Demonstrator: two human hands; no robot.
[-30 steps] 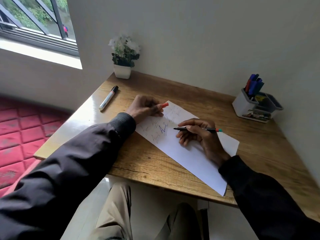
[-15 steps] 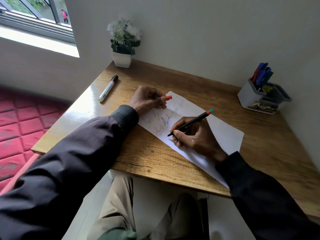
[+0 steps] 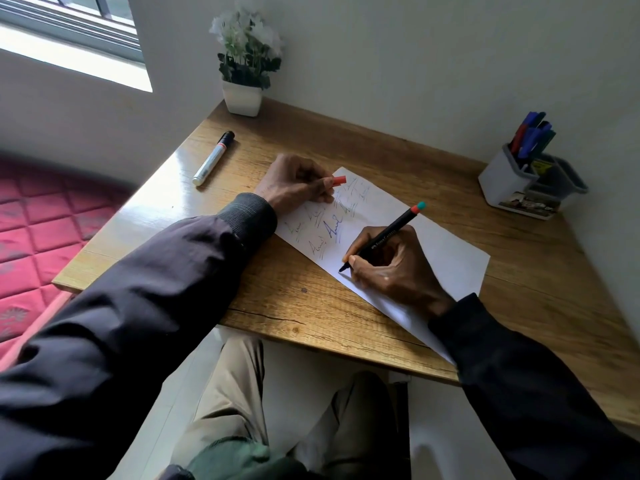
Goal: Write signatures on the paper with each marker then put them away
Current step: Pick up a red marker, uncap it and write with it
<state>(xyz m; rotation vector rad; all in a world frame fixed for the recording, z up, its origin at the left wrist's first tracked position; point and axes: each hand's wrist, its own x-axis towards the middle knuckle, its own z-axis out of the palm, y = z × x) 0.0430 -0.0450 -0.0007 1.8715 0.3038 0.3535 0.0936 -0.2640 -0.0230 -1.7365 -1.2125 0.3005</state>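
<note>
- Head view: the right hand (image 3: 391, 268) had its fingers gripping a black fineliner (image 3: 384, 233), tip down on the paper (image 3: 450, 258), barrel slanting up and away to the right.
- The left hand (image 3: 291, 185) pinched an orange cap (image 3: 339, 180) at the paper's far corner.
- On the wooden desk (image 3: 311, 306), a white marker (image 3: 213, 157) lay far left and the pen holder (image 3: 502, 178) stood far right.

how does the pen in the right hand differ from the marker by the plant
The pen is black and slim; the marker white and thicker. The pen is tilted in the right hand, tip on the paper; the marker lies flat on the table. The pen is uncapped; the marker is capped.
</note>
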